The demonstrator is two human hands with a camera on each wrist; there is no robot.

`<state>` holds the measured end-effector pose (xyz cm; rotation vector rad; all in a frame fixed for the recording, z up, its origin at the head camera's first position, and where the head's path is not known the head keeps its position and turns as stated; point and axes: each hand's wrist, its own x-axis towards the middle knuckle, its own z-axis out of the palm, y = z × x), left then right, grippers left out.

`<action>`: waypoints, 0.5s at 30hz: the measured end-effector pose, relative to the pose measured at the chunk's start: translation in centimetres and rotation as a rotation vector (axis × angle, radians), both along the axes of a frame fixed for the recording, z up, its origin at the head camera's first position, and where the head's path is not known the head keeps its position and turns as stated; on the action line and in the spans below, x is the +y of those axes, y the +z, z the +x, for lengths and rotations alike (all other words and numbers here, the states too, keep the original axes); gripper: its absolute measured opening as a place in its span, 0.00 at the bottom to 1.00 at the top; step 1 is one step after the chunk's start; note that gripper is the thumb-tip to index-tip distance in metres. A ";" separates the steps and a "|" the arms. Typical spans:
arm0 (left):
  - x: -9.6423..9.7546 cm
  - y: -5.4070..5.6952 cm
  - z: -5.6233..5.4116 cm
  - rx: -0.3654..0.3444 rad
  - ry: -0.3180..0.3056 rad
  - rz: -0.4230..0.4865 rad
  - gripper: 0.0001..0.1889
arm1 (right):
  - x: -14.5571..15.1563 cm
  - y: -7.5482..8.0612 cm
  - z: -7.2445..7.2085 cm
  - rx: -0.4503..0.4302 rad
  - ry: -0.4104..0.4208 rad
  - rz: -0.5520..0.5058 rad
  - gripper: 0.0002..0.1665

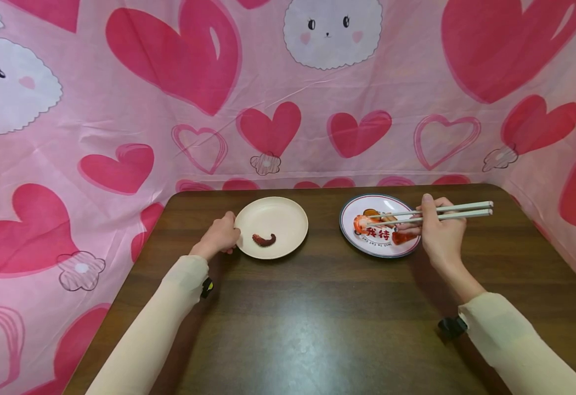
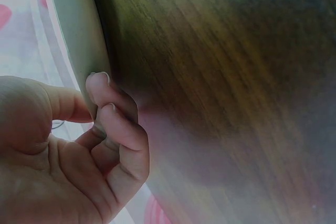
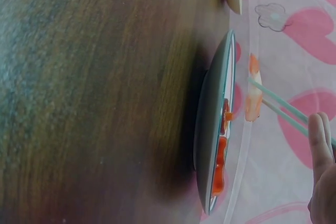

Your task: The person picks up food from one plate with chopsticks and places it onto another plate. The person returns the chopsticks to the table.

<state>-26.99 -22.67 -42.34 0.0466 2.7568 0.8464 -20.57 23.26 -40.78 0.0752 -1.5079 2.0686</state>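
My left hand (image 1: pixel 220 235) pinches the left rim of a cream plate (image 1: pixel 288 219), thumb on one side and curled fingers on the other. A dark red, curved, bumpy food piece (image 1: pixel 265 240) lies on that plate. In my right hand (image 1: pixel 440 233) is a pair of pale green chopsticks (image 1: pixel 475 207). Their tips grip an orange-and-white shrimp (image 3: pixel 253 97), which hangs above the patterned plate (image 1: pixel 391 203) in the right wrist view. On this white plate with a dark blue rim and red printed characters lie a red-orange piece (image 1: pixel 402 237) and a brownish piece (image 1: pixel 370 212).
Both plates stand near the far edge of a dark wooden table (image 1: pixel 288 318), with a gap between them. Behind and beside the table hangs a pink cloth (image 1: pixel 312 88) printed with hearts. Dark wrist straps (image 1: pixel 452 327) show at both sleeves.
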 end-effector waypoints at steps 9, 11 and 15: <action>0.0 0.1 0.1 0.006 -0.005 0.000 0.13 | -0.1 0.6 0.1 -0.009 -0.012 0.015 0.29; 0.1 0.2 0.1 0.003 -0.002 0.001 0.13 | -0.1 0.7 0.1 -0.003 -0.007 0.010 0.28; 0.1 0.3 0.2 -0.005 0.000 0.003 0.13 | -0.1 0.9 0.1 0.014 0.013 0.008 0.26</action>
